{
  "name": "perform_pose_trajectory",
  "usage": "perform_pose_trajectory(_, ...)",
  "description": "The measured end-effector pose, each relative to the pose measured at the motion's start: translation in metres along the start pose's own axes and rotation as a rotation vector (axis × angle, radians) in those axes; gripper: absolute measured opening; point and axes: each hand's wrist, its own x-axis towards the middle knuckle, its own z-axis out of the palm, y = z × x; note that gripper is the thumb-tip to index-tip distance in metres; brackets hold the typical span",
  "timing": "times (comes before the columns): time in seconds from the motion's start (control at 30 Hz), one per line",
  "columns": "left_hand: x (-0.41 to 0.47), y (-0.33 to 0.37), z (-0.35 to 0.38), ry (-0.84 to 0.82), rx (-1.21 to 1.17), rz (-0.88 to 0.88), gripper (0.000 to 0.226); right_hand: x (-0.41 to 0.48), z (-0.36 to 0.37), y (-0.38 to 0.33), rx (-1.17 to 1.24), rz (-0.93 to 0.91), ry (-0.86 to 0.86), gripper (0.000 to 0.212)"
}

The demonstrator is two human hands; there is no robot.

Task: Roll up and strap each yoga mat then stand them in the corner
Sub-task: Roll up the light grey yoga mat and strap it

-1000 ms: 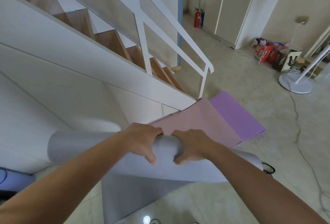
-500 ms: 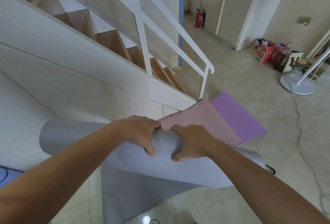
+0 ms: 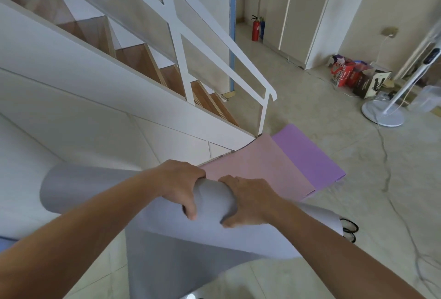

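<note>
A grey yoga mat (image 3: 214, 197) is partly rolled into a thick roll that lies crosswise in front of me, lifted off the floor, with its loose tail hanging down to the tiles below. My left hand (image 3: 181, 184) grips the roll at its middle, fingers curled over the top. My right hand (image 3: 248, 199) grips it right beside the left. Beyond the roll a pink mat (image 3: 257, 167) lies flat on the floor, and a purple mat (image 3: 307, 155) lies flat along its right side.
A white staircase wall (image 3: 95, 127) and railing (image 3: 229, 60) run along the left. Black straps (image 3: 349, 227) lie on the floor by the roll's right end. A fan base (image 3: 381, 113), bags (image 3: 353, 76) and a cable (image 3: 386, 167) sit at the right.
The grey roll has risen and tilted, its left end higher and nearer the stair wall. Both hands keep the same grip at its middle.
</note>
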Motion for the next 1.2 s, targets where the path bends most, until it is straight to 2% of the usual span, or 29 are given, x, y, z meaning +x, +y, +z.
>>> perform_pose_trajectory(0.07,-0.004,0.006,0.003,0.012,0.109,0.045,0.089,0.003,-0.005,0.005,0.137,0.048,-0.100,0.083)
perform_pose_trajectory(0.13,-0.005,0.014,0.011,0.107,0.359,0.082,0.109,0.004,-0.008,0.009,0.313,0.086,-0.164,0.075)
perform_pose_trajectory(0.2,-0.003,0.020,0.018,0.192,0.487,0.085,0.100,0.003,-0.007,0.010,0.385,0.089,-0.203,0.071)
perform_pose_trajectory(0.23,-0.002,0.019,0.020,0.206,0.475,0.083,0.088,0.002,-0.006,0.009,0.388,0.087,-0.215,0.074)
perform_pose_trajectory(0.3,0.000,0.012,0.019,0.194,0.374,0.069,0.070,-0.002,-0.002,0.004,0.291,0.067,-0.184,0.092)
perform_pose_trajectory(0.37,-0.001,0.004,0.012,0.118,0.207,0.009,0.064,-0.005,0.007,-0.001,0.041,0.023,-0.098,0.113)
perform_pose_trajectory(0.4,-0.002,0.001,0.008,0.070,0.130,-0.023,0.062,-0.005,0.013,-0.003,-0.046,0.007,-0.046,0.116)
perform_pose_trajectory(0.47,-0.002,-0.002,0.004,0.002,0.041,-0.055,0.063,-0.003,0.016,-0.004,-0.063,0.000,0.027,0.104)
perform_pose_trajectory(0.53,-0.005,0.001,0.002,-0.017,0.039,-0.043,0.070,0.004,0.009,-0.003,-0.019,0.007,-0.001,0.090)
perform_pose_trajectory(0.6,-0.009,0.006,0.005,0.031,0.183,0.004,0.091,0.008,-0.003,0.000,0.110,0.051,-0.103,0.081)
perform_pose_trajectory(0.67,-0.010,0.014,0.008,0.131,0.403,0.039,0.113,0.010,-0.013,0.004,0.359,0.093,-0.186,0.069)
perform_pose_trajectory(0.7,-0.009,0.017,0.010,0.172,0.477,0.043,0.117,0.010,-0.016,0.005,0.450,0.104,-0.223,0.064)
perform_pose_trajectory(0.73,-0.008,0.018,0.011,0.203,0.499,0.045,0.112,0.010,-0.019,0.006,0.496,0.107,-0.257,0.061)
perform_pose_trajectory(0.8,-0.008,0.016,0.012,0.230,0.450,0.062,0.083,0.011,-0.021,0.004,0.521,0.107,-0.317,0.061)
perform_pose_trajectory(0.83,-0.007,0.013,0.011,0.230,0.410,0.061,0.070,0.010,-0.020,0.002,0.509,0.105,-0.329,0.066)
perform_pose_trajectory(0.9,-0.006,0.005,0.005,0.185,0.305,0.033,0.058,0.007,-0.017,-0.004,0.351,0.083,-0.266,0.089)
perform_pose_trajectory(0.97,-0.005,-0.002,-0.003,0.080,0.160,-0.021,0.055,0.003,-0.009,-0.011,0.071,0.020,-0.128,0.110)
perform_pose_trajectory(1.0,-0.006,-0.005,-0.008,0.016,0.089,-0.048,0.056,0.003,-0.005,-0.015,-0.004,-0.005,-0.076,0.112)
perform_pose_trajectory(1.1,-0.011,-0.010,-0.018,-0.101,-0.041,-0.078,0.061,0.009,-0.003,-0.022,0.000,-0.013,-0.050,0.096)
perform_pose_trajectory(1.17,-0.018,-0.006,-0.020,-0.083,0.013,-0.054,0.070,0.015,-0.013,-0.022,0.053,0.014,-0.126,0.085)
perform_pose_trajectory(1.2,-0.021,-0.004,-0.019,-0.045,0.112,-0.031,0.081,0.018,-0.019,-0.021,0.123,0.032,-0.159,0.080)
